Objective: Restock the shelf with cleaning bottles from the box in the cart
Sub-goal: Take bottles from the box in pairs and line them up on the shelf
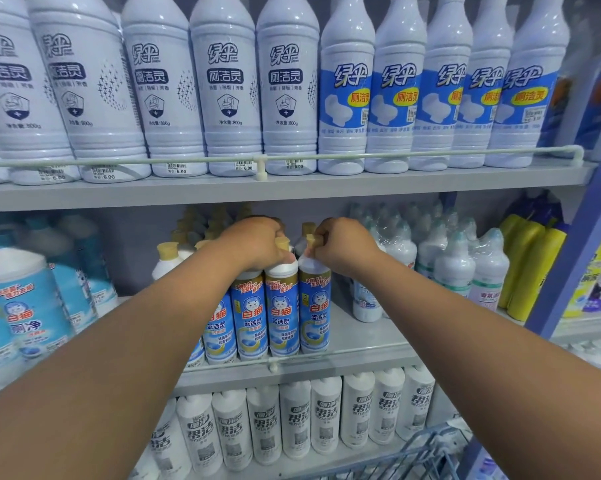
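Both arms are stretched out to the middle shelf. The left hand is closed tight around the tan caps of blue-label bottles in the front row. At least one cap is held, and maybe two, but it cannot be told for sure. The right hand is curled around the tan cap of the rightmost blue-label bottle, which is pinched at its neck. The two hands are held close side by side, almost touching.

The blue-label bottles are stood upright just under the hands, right behind the low rail at the shelf edge. A white cat face is printed on each label. More tan-capped bottles are lined up behind and to the left of the left hand.

Just to the right of the right hand, a bare patch of shelf is seen, then wrapped white bottles. Yellow bottles are stood farther right. Well to the left of the left hand, big white jugs with light blue labels are seen, a bit blurry.

Above the hands, tall white bottles are lined up on the top shelf. Below the arms, white bottles with grey labels are packed in a row. A bit of a blue wire cart is seen under the right arm.
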The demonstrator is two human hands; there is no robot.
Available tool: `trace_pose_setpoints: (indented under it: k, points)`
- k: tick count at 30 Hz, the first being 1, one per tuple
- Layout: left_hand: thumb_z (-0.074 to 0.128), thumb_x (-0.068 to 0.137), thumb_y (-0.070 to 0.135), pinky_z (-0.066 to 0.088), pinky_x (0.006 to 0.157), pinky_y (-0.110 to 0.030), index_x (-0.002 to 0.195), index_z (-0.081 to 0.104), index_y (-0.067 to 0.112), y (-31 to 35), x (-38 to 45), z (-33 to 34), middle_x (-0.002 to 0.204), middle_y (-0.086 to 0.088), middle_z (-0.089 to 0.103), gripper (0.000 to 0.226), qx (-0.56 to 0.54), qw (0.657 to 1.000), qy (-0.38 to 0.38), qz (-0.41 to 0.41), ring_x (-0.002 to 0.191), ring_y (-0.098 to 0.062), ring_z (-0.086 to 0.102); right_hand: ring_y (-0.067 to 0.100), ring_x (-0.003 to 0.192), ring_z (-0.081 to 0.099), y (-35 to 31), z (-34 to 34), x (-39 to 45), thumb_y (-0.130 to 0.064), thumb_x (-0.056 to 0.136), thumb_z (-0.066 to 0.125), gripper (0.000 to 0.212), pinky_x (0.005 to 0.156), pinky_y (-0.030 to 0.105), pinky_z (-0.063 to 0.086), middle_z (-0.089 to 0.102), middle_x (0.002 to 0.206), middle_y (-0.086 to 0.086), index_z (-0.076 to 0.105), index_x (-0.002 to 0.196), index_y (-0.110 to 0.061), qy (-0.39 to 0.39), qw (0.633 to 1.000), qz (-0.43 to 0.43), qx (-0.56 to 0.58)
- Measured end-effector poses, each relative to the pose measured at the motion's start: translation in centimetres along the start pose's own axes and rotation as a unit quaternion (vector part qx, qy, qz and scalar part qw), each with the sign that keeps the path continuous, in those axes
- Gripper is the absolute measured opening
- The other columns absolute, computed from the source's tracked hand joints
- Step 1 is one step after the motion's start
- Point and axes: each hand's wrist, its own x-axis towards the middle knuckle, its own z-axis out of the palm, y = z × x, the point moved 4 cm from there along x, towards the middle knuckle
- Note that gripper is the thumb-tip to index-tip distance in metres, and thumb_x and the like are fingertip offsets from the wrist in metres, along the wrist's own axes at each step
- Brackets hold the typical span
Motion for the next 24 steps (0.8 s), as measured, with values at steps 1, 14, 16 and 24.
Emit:
trace_pose_setpoints:
  k: [1,14,16,24]
  points:
    - [0.071,0.084,0.051,0.041,0.075,-0.029,0.119,0.06,0.019,0.0,0.0,0.0,0.117,-0.004,0.063,0.048,0.0,1.0,0.003,-0.001,0.091,-0.018,0.051,0.024,0.082,0.059,0.0,0.0,0.0,-0.033,0.085,0.07,0.025,0.065,0.028,0.041,0.068,0.091,0.006,0.07,0.1,-0.014,-0.001,1.0,0.0,-0.001]
    - [0.066,0.081,0.063,0.046,0.091,-0.037,0.132,0.052,0.026,-1.9,-2.3,1.3,0.128,0.0,0.061,0.065,0.004,0.992,0.122,0.01,0.114,-0.024,0.056,0.016,0.097,0.062,1.9,2.6,-2.6,-0.039,0.088,0.072,0.038,0.078,0.032,0.051,0.062,0.107,-0.003,0.063,0.119,-0.019,0.027,0.986,0.001,0.166]
    - [0.07,0.081,0.056,0.038,0.101,-0.037,0.13,0.056,0.025,-2.0,-4.8,1.7,0.128,0.002,0.061,0.06,-0.022,0.97,0.241,0.038,0.121,-0.023,0.051,0.011,0.1,0.061,2.9,4.5,-4.1,-0.039,0.084,0.077,0.049,0.087,0.034,0.055,0.059,0.117,-0.005,0.057,0.127,-0.025,0.031,0.973,0.002,0.227]
    - [0.079,0.081,0.023,0.042,0.105,-0.029,0.118,0.064,0.013,-5.7,-14.9,10.6,0.122,0.001,0.058,0.041,-0.231,0.894,0.382,-0.043,0.118,-0.017,0.052,0.004,0.104,0.059,5.4,9.7,-7.9,-0.026,0.089,0.076,0.048,0.087,0.022,0.048,0.061,0.117,-0.013,0.052,0.13,-0.025,-0.022,0.949,0.045,0.31]
